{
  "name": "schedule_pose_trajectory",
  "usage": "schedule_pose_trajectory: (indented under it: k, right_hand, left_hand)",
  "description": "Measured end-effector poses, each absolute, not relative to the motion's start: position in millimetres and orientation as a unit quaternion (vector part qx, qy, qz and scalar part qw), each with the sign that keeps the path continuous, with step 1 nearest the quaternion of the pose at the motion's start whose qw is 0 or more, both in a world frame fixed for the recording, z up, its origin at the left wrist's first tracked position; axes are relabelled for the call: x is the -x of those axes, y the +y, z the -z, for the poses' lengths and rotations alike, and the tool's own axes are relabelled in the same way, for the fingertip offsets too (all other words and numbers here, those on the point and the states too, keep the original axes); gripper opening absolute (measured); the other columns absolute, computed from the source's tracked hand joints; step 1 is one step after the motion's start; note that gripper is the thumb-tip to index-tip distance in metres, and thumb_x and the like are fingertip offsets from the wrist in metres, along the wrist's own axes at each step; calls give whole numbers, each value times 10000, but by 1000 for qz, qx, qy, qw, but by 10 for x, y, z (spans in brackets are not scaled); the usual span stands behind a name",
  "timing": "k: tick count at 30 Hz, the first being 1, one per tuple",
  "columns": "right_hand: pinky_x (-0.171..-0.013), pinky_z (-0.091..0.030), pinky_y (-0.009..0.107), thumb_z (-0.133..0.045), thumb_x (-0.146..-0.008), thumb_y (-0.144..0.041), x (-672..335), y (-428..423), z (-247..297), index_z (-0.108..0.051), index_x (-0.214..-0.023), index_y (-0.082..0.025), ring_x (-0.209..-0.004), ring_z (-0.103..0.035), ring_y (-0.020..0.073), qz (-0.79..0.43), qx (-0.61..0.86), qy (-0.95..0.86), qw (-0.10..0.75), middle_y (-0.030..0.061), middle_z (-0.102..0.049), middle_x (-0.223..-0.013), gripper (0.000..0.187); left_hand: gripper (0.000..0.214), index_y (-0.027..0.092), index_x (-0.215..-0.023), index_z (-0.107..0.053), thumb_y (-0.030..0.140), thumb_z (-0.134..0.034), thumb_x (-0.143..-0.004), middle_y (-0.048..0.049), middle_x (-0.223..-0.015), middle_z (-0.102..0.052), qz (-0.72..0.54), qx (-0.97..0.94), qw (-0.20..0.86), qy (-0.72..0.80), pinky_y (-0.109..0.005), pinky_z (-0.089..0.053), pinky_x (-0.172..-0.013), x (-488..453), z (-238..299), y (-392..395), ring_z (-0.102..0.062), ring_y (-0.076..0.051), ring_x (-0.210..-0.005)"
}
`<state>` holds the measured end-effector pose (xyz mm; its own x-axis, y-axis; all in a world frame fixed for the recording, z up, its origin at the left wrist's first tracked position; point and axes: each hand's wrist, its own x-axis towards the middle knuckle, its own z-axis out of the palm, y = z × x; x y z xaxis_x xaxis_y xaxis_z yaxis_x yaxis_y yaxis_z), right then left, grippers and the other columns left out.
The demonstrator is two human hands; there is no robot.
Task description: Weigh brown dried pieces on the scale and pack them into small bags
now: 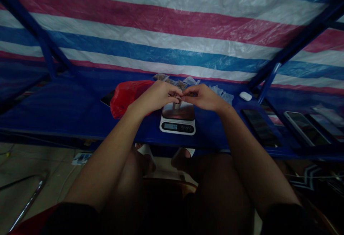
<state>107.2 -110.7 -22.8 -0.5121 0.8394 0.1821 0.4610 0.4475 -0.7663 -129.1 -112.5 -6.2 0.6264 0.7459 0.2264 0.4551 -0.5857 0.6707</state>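
A white kitchen scale (177,127) with a lit display stands in front of me on the blue table. On its metal plate is a small metallic cup (176,105) with brownish contents, its rim partly hidden by my fingers. My left hand (161,95) comes from the left, thumb and fingers curled together over the cup's rim. My right hand (202,97) meets it from the right, fingertips pinched at the cup's mouth. Whatever is between the fingers is too small and dark to make out. Behind my hands lie small clear bags (161,77) with brown contents.
A red plastic bag (122,98) lies left of the scale over a dark flat object. To the right are crumpled clear bags (223,94), a white earbud case (245,96) and phones (260,127). Blue metal bars (292,45) and striped sheeting (161,23) rise behind the table.
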Motion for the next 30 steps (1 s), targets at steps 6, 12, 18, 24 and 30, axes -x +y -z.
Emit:
schedule_pose_trajectory:
  k: [6,12,18,24,30]
  right_hand:
    - [-760,-517,342,-718,-866,-351,-1073,-1104,230,-844,-925,-204,-787,-701,219,-322,414,-804,281,37,-817,-871,202]
    - [-737,-511,329,-736,-852,-358,-1073,-1115,216,-830,-938,-190,-766,-690,205,-329,409,-803,284,44,-807,-870,210]
    - [-699,-479,322,-714,-865,-410,-1076,-1110,221,-803,-899,-174,-744,-661,198,-320,417,-803,282,49,-790,-852,254]
    - [-721,-485,329,-696,-873,-406,-1072,-1114,220,-791,-899,-180,-787,-669,209,-319,428,-797,284,59,-792,-880,247]
    - [-740,-501,339,-683,-877,-389,-1076,-1110,227,-790,-887,-193,-799,-676,215,-323,419,-798,290,53,-795,-877,224]
  left_hand:
    - [198,237,-1065,-867,202,-724,-932,-19,-1017,-858,-235,-854,277,373,-332,-556,-920,1297,62,-1135,-781,-220,-957]
    - [222,240,-1067,-873,182,-707,-932,-11,-1027,-862,-252,-852,272,371,-339,-561,-938,1306,81,-1127,-781,-215,-945]
    - [188,227,-1013,-875,194,-724,-907,-20,-969,-862,-271,-846,290,356,-333,-574,-870,1280,128,-1097,-787,-216,-906]
    - [178,232,-1019,-869,216,-735,-904,-27,-966,-858,-288,-839,312,341,-351,-585,-869,1266,168,-1073,-787,-224,-904]
    - [186,244,-1005,-866,201,-718,-902,-27,-976,-856,-288,-840,322,328,-378,-601,-882,1267,210,-1054,-787,-229,-915]
